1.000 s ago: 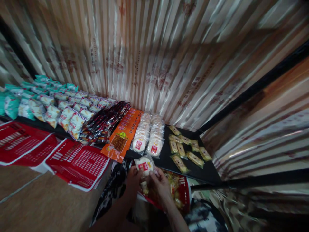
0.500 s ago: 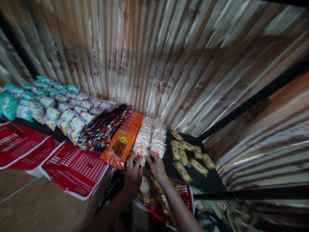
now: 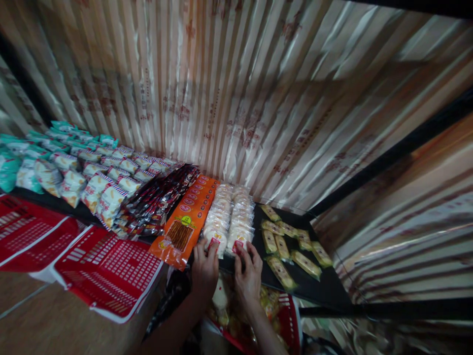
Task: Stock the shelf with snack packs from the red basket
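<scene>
Two rows of round, white rice-cracker-like snacks in clear wrappers lie side by side on a black shelf. My left hand (image 3: 204,268) is at the near end of the left cracker row (image 3: 218,217), its fingers apart and touching the front packet. At the near end of the right cracker row (image 3: 241,217), my right hand (image 3: 250,271) touches the front packet with its fingers spread. Both front packets show a red label. Just left of the crackers is a flat orange snack bag (image 3: 195,207) with brown sticks pictured on it.
Several small yellow packets (image 3: 305,264) lie loosely on the black shelf (image 3: 327,286) at right. Dark shiny packets (image 3: 155,202) and white snack bags (image 3: 111,199) stand in rows at left. Red baskets (image 3: 107,266) sit below the front edge; another basket (image 3: 291,320) is under my arms.
My right hand has moved right, from the front of the left cracker row to the front of the right row. My left hand stays at the left row. The view has shifted slightly.
</scene>
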Demonstrator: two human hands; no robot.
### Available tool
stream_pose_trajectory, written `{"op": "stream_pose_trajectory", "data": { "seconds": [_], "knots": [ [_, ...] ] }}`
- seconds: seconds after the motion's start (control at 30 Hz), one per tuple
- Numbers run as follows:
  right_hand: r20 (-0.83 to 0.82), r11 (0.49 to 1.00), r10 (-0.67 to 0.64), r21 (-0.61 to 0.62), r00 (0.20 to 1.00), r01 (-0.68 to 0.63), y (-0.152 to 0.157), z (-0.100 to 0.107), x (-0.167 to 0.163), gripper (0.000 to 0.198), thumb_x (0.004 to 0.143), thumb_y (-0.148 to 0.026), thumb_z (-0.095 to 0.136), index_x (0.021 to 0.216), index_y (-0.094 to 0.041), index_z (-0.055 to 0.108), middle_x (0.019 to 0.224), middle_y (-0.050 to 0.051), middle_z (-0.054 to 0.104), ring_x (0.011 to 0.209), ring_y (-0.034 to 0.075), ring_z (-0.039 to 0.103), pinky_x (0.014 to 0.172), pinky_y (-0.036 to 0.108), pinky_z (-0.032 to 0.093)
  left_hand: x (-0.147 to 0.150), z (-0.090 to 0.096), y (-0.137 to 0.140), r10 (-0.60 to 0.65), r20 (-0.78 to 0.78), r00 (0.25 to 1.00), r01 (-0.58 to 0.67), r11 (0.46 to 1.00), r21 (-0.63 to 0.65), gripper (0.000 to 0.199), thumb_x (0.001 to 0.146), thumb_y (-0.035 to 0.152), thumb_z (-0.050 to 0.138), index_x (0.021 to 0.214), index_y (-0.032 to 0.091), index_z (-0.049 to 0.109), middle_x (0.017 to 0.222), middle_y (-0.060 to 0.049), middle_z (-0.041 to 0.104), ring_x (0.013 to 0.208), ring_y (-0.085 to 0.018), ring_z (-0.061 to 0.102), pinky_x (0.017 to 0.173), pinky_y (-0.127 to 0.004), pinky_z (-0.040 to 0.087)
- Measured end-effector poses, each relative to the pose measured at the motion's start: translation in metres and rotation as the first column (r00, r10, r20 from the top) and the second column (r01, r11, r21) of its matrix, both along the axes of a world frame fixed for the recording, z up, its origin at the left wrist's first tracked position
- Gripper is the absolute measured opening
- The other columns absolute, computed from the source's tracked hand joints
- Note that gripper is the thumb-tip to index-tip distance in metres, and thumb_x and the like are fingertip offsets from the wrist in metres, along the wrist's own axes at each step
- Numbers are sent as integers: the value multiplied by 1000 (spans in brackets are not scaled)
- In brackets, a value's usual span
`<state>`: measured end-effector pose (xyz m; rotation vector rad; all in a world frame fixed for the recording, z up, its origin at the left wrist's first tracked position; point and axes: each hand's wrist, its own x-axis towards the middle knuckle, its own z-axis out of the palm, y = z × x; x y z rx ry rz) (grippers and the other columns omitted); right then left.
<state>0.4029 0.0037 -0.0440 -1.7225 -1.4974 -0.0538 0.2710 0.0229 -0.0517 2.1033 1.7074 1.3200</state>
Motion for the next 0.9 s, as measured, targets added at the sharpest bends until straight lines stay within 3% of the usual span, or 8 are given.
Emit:
{"op": "stream_pose_trajectory", "data": {
  "seconds": [0.57, 0.77, 0.9],
  "knots": [
    [31, 999, 16, 36, 999, -17, -3, -11, 8, 27, 86, -25, 42, 102, -19, 63, 126, 13, 47, 118, 26, 42, 96, 49, 37, 9, -5, 15, -31, 44, 999, 30, 1000, 7, 33, 86, 14, 43, 114, 15, 58, 116, -15, 48, 109, -27, 47, 91, -43, 44],
    [-31, 992, 61, 109, 998, -58, -26, -12, 3, 25, 85, -21, 42, 98, -20, 63, 118, 11, 55, 111, 22, 48, 93, 46, 40, -6, -7, 0, -150, 62, 987, 150, 989, 5, 39, 88, 13, 34, 121, 17, 54, 123, -13, 48, 119, -24, 41, 97, -42, 40],
    [-112, 993, 115, -2, 987, -116, -59, -32, 7, 25, 85, -24, 41, 95, -21, 64, 103, 8, 64, 99, 21, 56, 88, 42, 45, -14, -17, -31, -303, 85, 949, 306, 952, -25, 37, 85, 13, 33, 111, 16, 59, 106, -10, 58, 105, -21, 51, 93, -39, 44]
  ]
}}
